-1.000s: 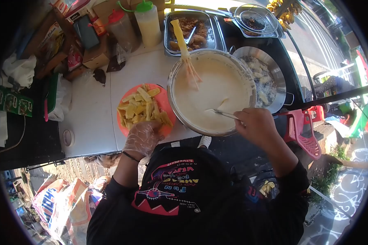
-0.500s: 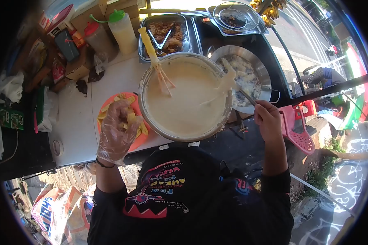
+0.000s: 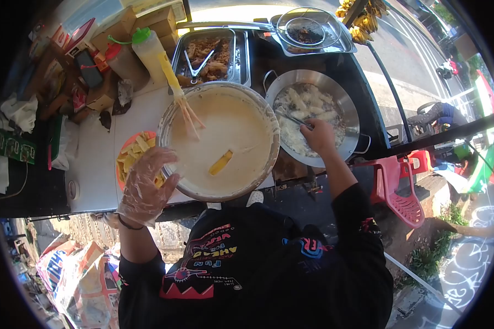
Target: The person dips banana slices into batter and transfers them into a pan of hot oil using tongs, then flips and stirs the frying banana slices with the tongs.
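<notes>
My left hand [image 3: 150,183], in a clear plastic glove, is spread with nothing in it, beside the left rim of the large batter bowl [image 3: 273,143]. Partly behind it lies an orange plate [image 3: 119,176] of cut yellow pieces [image 3: 134,151]. One yellow piece [image 3: 220,163] rests in the pale batter [image 3: 225,120]. A yellow-handled whisk [image 3: 175,88] leans on the bowl's far left rim. Over the frying pan [image 3: 348,104] my right hand [image 3: 317,134] is closed on a metal utensil [image 3: 295,119], whose tip is among the battered pieces [image 3: 307,101] in bubbling oil.
Behind the bowl stand a tray of fried food [image 3: 208,57] with tongs on it and a tray with strainers [image 3: 313,35]. Squeeze bottles [image 3: 148,52] and boxes [image 3: 101,96] fill the back left. A pink chair [image 3: 395,189] is at the right.
My right hand has moved from the bowl to the pan with the utensil. My left hand has lifted off the plate and opened. A yellow piece now lies in the batter. The view has shifted.
</notes>
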Tool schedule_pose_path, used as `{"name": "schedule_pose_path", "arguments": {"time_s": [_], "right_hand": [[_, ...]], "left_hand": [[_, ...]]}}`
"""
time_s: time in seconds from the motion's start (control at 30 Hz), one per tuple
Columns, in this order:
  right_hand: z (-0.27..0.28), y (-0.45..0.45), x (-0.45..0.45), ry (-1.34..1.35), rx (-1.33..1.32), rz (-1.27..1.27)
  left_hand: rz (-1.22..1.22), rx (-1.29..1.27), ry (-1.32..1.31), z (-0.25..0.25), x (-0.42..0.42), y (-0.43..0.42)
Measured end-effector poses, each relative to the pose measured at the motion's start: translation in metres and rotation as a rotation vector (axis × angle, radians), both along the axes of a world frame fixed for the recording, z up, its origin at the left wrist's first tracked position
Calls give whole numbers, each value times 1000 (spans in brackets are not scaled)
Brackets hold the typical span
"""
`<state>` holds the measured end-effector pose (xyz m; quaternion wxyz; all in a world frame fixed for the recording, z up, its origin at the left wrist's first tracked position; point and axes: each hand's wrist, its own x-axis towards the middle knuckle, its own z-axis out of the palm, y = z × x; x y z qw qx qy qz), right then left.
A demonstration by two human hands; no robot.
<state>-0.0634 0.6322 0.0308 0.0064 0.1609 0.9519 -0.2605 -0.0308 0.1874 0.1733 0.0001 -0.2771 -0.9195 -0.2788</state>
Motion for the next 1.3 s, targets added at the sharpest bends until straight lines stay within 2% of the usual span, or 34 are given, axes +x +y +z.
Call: {"name": "schedule_pose_path", "arguments": {"time_s": [0.03,0.1,0.13,0.2,0.3,0.37,0.4,0.47,0.5,0.53,0.57,0.63,0.67,0.7,0.73,0.8,0.87,0.9,0.97,1.03,1.07,1.1,1.13,1.2,1.27,1.3], "right_hand": [[-5,-4,-7,-36,89,-24],[-4,-9,-14,86,199,-75],[2,-9,-15,157,201,-84],[40,-13,-11,330,183,-62],[101,-25,19,368,-208,10],[137,-47,45,374,-201,187],[156,-66,53,371,-190,174],[184,-108,72,232,174,567],[184,-121,79,214,191,539],[181,-132,82,233,291,683],[176,-142,84,247,388,831],[164,-160,87,274,426,840],[157,-166,86,323,455,867],[151,-170,83,317,463,851],[145,-173,81,297,392,816],[131,-178,84,272,323,764],[127,-170,84,144,-81,394],[132,-165,86,142,-72,384],[151,-153,88,211,147,165],[167,-152,89,223,247,191],[170,-152,88,233,393,336],[170,-153,86,241,535,482],[168,-155,84,239,533,479],[160,-161,77,257,594,765],[147,-161,70,272,568,788],[142,-159,68,283,542,808]], "left_hand": [[16,-7,2,-3,3,-10],[259,343,-131,-21,11,-32],[285,347,-46,-30,13,-42],[403,206,32,-42,18,-63],[513,18,78,-63,18,-85],[518,-35,48,-83,6,-94],[481,-67,117,-94,-2,-97],[409,-79,174,-101,-22,-95],[320,-188,268,-97,-33,-92],[233,-292,372,-93,-46,-89],[210,-274,369,-94,-58,-91],[-44,-455,312,-95,-76,-100],[-61,-445,315,-92,-84,-102],[-97,-480,194,-88,-92,-104],[-136,-517,70,-85,-97,-106],[-189,-544,120,-85,-100,-109],[-224,-563,183,-85,-106,-112],[-199,-562,143,-86,-107,-112],[-193,-545,114,-92,-111,-111],[-247,-633,238,-102,-112,-119],[-252,-631,239,-100,-112,-116],[-150,-610,157,-96,-110,-112],[-47,-589,76,-93,-108,-110],[-37,-562,42,-88,-108,-111],[-14,-534,13,-81,-108,-113],[63,-406,28,-76,-106,-115]]}}
